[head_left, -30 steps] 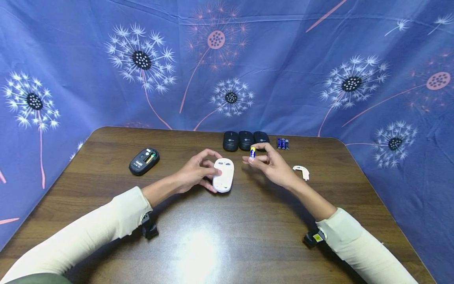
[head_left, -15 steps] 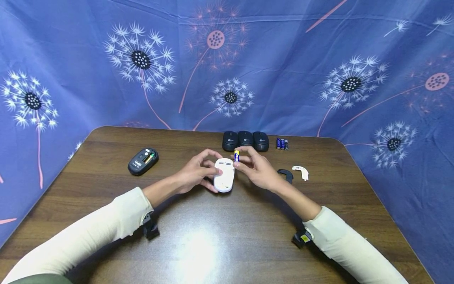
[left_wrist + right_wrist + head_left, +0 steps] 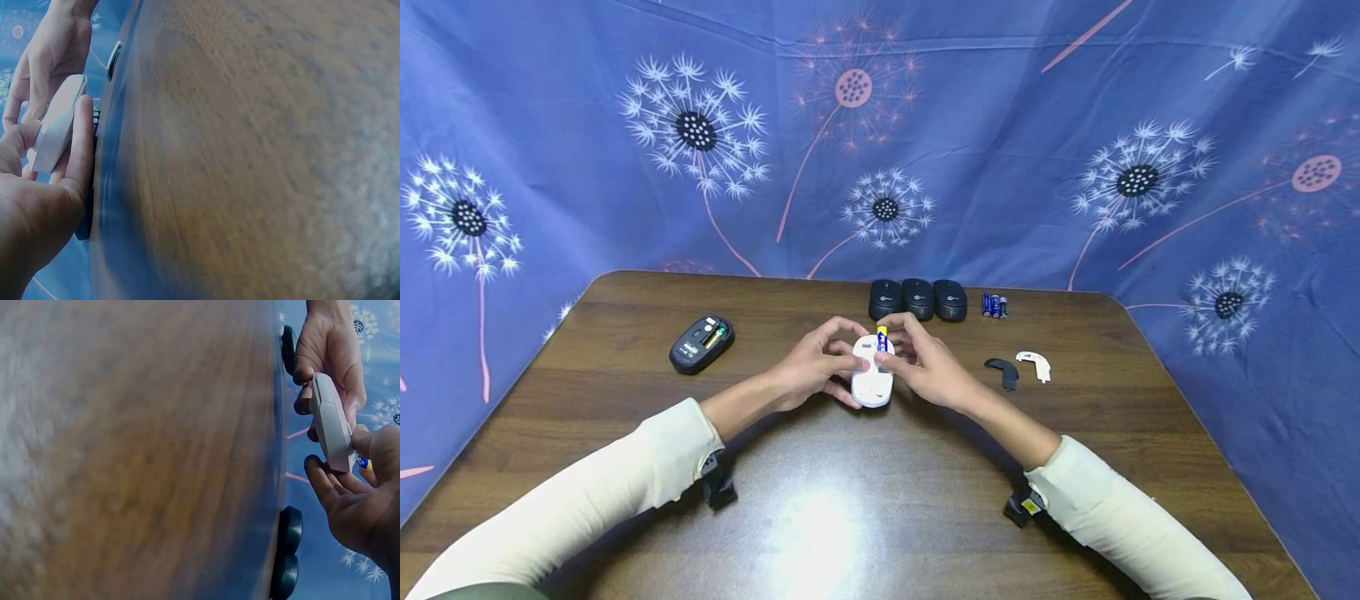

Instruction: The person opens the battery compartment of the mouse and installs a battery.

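Note:
My left hand (image 3: pixel 811 367) holds a white computer mouse (image 3: pixel 872 389) by its sides, its underside turned up, thumb on the underside. In the left wrist view, the mouse (image 3: pixel 56 131) is seen edge-on above the table, between thumb and fingers. My right hand (image 3: pixel 928 367) pinches a blue and yellow battery (image 3: pixel 882 337) at the far end of that underside. The right wrist view has the battery (image 3: pixel 362 462) mostly hidden behind the mouse (image 3: pixel 332 425), with the right fingers close beneath the mouse.
An upturned black mouse (image 3: pixel 691 350) lies at left, a battery in its uncovered slot. Three black mice (image 3: pixel 917 300) stand at the back beside three blue batteries (image 3: pixel 995 306). At right lie a black cover (image 3: pixel 1004 372) and a white cover (image 3: pixel 1036 365) on the wooden table (image 3: pixel 1075 517).
My right hand has moved left with the battery, from beside the mouse to over its underside. The black cover has come out from behind the right arm. The left hand has stayed in place.

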`<action>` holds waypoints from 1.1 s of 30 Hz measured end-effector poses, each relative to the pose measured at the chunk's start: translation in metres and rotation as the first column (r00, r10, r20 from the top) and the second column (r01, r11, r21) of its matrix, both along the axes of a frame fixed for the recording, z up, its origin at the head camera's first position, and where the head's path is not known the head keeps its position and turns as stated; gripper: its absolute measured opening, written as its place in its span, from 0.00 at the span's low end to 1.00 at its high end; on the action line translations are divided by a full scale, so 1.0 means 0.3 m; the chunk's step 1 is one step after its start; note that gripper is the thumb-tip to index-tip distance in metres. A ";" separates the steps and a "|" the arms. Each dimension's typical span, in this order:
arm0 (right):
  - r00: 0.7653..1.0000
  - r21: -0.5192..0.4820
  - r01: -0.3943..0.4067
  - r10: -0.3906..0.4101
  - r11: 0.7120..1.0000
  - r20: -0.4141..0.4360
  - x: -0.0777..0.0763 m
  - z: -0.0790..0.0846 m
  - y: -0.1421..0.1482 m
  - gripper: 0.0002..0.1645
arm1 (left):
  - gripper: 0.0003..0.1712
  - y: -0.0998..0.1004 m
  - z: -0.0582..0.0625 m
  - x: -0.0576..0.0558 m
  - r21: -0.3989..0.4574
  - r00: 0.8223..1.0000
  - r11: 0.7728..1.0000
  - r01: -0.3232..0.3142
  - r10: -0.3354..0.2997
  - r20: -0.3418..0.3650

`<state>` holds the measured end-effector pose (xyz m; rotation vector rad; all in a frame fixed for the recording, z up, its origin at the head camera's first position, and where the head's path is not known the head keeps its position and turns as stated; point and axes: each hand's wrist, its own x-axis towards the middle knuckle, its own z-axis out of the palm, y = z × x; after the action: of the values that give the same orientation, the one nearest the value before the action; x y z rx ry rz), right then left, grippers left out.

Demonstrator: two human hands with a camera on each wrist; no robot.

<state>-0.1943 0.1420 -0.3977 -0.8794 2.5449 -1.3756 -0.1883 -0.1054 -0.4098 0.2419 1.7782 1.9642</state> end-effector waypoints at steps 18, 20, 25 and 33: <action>0.899 -0.200 0.099 -0.002 0.975 0.437 0.010 0.020 0.014 0.34 | 0.29 0.003 -0.004 0.003 0.002 1.000 1.000 0.001 -0.001 -0.005; 0.847 -0.240 0.145 0.005 0.960 0.532 0.014 0.024 0.013 0.33 | 0.30 0.003 -0.004 0.003 0.005 1.000 1.000 0.000 0.000 -0.013; 0.738 -0.294 0.165 0.079 0.942 0.670 0.011 0.027 0.013 0.29 | 0.30 0.006 0.006 0.003 0.020 0.999 1.000 0.007 -0.006 -0.048; 0.689 -0.289 0.140 0.117 0.947 0.715 0.007 0.027 0.008 0.28 | 0.31 0.020 0.005 -0.002 0.014 0.995 1.000 0.005 -0.004 -0.097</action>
<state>-0.1923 0.1443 -0.3897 -0.2290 1.7347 -1.7283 -0.1888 -0.0994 -0.4083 0.3511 1.8230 1.9928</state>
